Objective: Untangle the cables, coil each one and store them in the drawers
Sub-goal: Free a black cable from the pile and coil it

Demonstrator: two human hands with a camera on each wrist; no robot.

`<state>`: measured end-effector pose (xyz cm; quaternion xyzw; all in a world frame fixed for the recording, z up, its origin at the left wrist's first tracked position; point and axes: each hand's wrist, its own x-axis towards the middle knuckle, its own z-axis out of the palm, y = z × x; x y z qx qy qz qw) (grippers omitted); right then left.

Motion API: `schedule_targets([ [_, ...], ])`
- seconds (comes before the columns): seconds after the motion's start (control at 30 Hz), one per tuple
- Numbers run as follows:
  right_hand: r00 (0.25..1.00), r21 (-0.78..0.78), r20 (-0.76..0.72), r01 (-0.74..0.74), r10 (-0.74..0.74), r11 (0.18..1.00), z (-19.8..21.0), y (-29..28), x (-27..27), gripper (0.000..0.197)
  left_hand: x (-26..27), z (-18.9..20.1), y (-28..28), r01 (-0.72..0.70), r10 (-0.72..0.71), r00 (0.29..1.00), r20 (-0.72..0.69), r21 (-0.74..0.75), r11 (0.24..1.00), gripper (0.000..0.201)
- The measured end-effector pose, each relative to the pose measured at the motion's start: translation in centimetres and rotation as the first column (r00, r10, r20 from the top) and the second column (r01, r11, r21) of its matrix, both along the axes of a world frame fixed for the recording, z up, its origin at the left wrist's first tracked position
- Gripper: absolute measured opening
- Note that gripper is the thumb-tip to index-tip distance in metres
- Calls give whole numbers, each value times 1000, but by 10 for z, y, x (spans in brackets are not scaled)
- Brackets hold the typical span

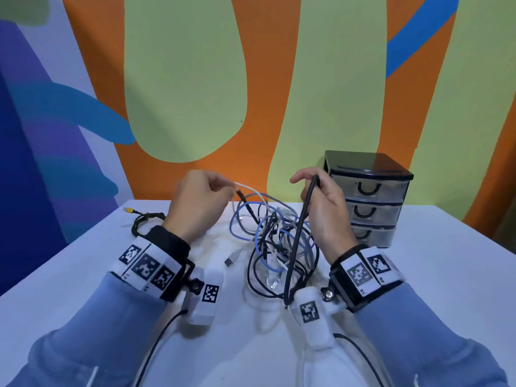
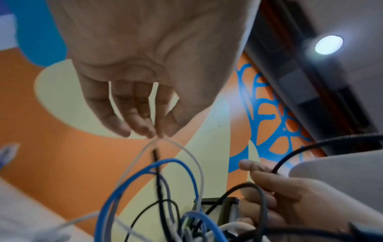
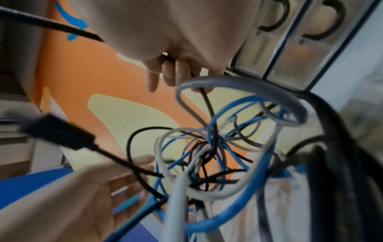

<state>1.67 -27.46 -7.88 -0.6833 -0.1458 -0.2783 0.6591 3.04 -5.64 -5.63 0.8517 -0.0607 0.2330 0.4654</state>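
A tangle of blue, grey, white and black cables [image 1: 279,241] lies mid-table and is partly lifted. My left hand [image 1: 233,188] pinches a loop of thin white cable [image 1: 251,189] between thumb and fingertips [image 2: 159,135], raised above the pile. A black cable end [image 2: 155,155] hangs just under that pinch; I cannot tell whether it is held too. My right hand [image 1: 312,188] grips a thick black cable [image 1: 303,216] that runs down through the tangle; its fingers [image 3: 176,77] curl round it. The three-drawer unit [image 1: 368,196] stands shut behind the right hand.
A coiled black cable with a yellow plug [image 1: 145,219] lies at the back left of the white table [image 1: 83,275]. A silver USB plug [image 1: 229,261] rests beside the tangle. A painted wall rises right behind the table.
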Motion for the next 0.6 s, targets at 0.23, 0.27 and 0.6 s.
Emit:
schedule_targets([
  [0.23,987,-480,73,159,-141,863,7,-11,-8,33,-49,32,-30,565,-589,787,-181,-169,807,59],
  [0.27,988,-504,68,155,-140,850,8,-10,-8,33,-53,29,-32,605,-616,764,-192,-121,787,47],
  [0.6,998,-102,-37,52,-56,993,9,-17,3,14,-32,38,-4,389,-300,921,249,-650,653,23],
])
